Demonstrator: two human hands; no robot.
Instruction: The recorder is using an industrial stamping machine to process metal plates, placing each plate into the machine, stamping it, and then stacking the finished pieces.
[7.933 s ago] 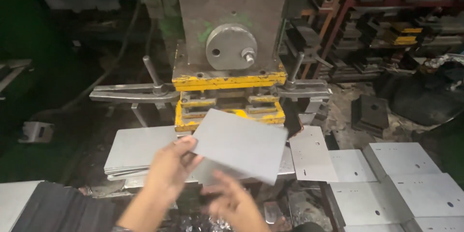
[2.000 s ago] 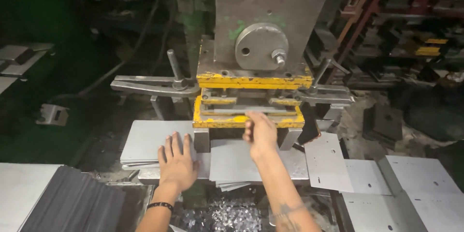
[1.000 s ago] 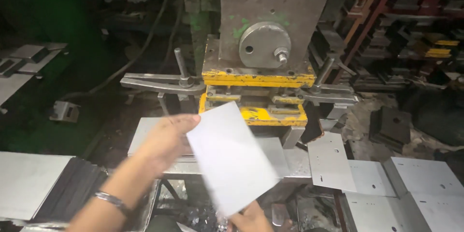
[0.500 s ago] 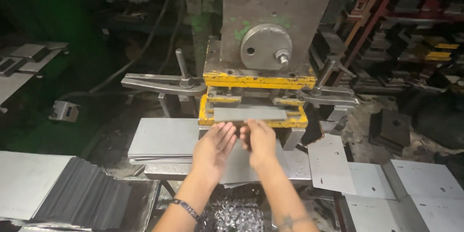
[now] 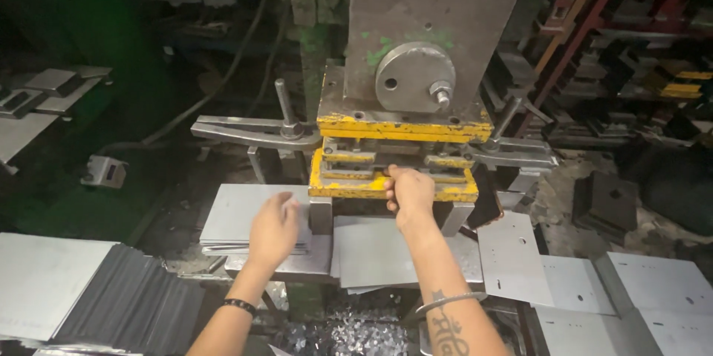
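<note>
Metal sheet (image 5: 386, 252) lies half hidden under the press (image 5: 401, 170); right hand (image 5: 408, 193) grips its far edge, left hand (image 5: 273, 228) rests open on a stack of sheets (image 5: 238, 215).

Chipped yellow paint is seen on the die block (image 5: 394, 159) of the grey steel press (image 5: 431, 22), with green smudges on the press at 12 o'clock. Plain pale grey is shown by the metal sheets (image 5: 252, 211) at 9 o'clock. A black band is worn on the left hand's (image 5: 273, 228) wrist, a silver bangle on the right hand's (image 5: 408, 193).
</note>
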